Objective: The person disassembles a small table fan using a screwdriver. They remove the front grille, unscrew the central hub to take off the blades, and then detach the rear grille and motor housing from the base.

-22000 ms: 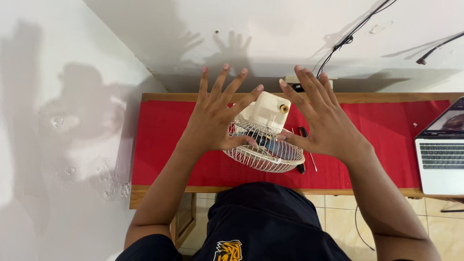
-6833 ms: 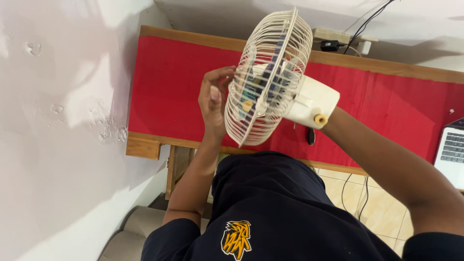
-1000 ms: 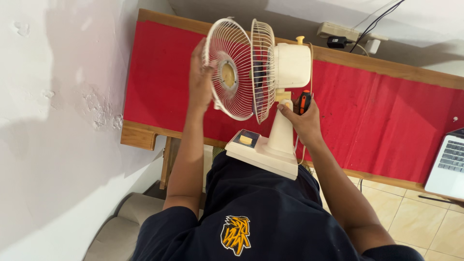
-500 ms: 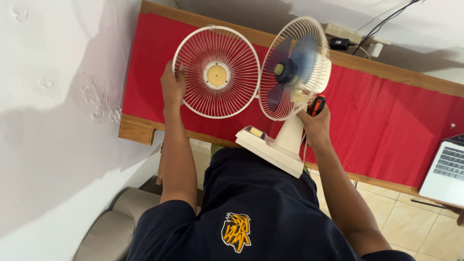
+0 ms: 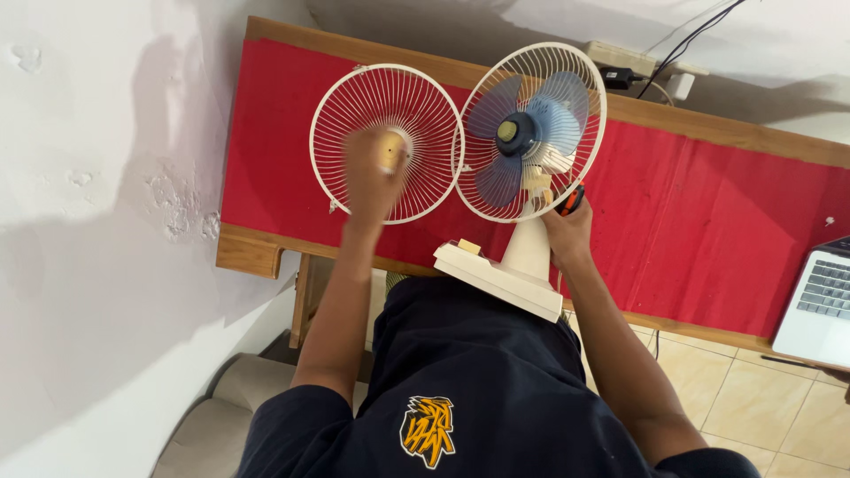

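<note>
Cream plastic desk fan [image 5: 529, 177] with translucent blue blades stands tilted on the person's lap, its rear wire cage exposed. Beside it, over the red-covered wooden table [image 5: 708, 221], the left hand [image 5: 372, 177], blurred, grips the detached round white wire front grille [image 5: 387, 142]. The right hand [image 5: 567, 232] wraps the fan's neck, fingers also closed around an orange-handled screwdriver [image 5: 571, 198].

One camera only, worn on the person's head, looking steeply down over the chest and both arms. It faces the red-topped table [image 5: 708, 230] against the white wall [image 5: 106, 221], close enough that the fan [image 5: 531, 133] and guard [image 5: 387, 142] fill the upper middle. Floor tiles [image 5: 735, 398] show lower right.
</note>
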